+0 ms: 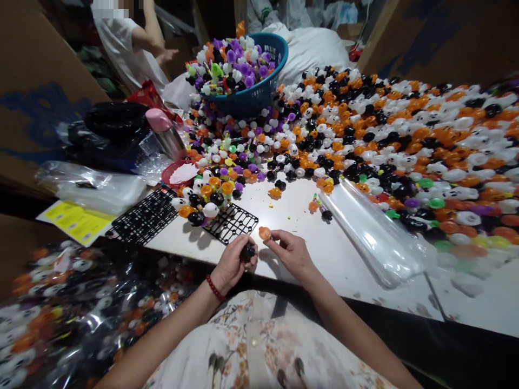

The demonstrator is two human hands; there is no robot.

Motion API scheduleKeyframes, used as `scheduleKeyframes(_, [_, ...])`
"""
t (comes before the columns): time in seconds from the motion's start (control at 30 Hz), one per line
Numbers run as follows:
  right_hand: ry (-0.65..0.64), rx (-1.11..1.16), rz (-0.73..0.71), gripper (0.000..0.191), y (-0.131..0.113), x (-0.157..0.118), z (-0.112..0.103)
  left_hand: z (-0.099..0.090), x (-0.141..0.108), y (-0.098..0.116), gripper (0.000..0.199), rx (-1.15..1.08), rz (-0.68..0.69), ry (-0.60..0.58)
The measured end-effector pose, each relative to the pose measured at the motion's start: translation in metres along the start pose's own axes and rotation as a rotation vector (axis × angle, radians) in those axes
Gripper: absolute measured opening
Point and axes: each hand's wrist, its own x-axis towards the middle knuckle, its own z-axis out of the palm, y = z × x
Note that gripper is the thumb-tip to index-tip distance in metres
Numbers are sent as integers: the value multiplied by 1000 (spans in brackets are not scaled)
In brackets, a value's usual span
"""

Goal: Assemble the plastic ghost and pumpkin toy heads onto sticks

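Head view shows the left hand curled around a small glossy black plastic figure, while the right hand pinches a small translucent orange plastic piece at its fingertips, near the black plastic grid.

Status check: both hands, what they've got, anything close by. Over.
Left hand: holding black piece. Right hand: pinching orange piece. Black grid just beyond left hand.

No words or numbers can be read. Blue strokes on the left cardboard and dark bluish strokes on the right cardboard are illegible; the yellow-and-white sheet bears print too small to make out.
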Motion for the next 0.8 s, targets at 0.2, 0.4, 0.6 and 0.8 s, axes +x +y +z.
scheduleKeyframes(0.2, [2,-237,-203,20,1,-3,0,-2,7,5,47,-208,-22,59])
scheduleKeyframes(0.4, [-25,-316,-232,20,7,-11,-6,3,9,4,50,-175,-20,98])
scheduleKeyframes(0.6, [-76,-374,-275,21,2,-19,-11,13,7,2,55,-44,-11,223])
scheduleKeyframes(0.8, [-130,-525,-323,24,-10,-21,-17,13,4,0,56,225,64,183])
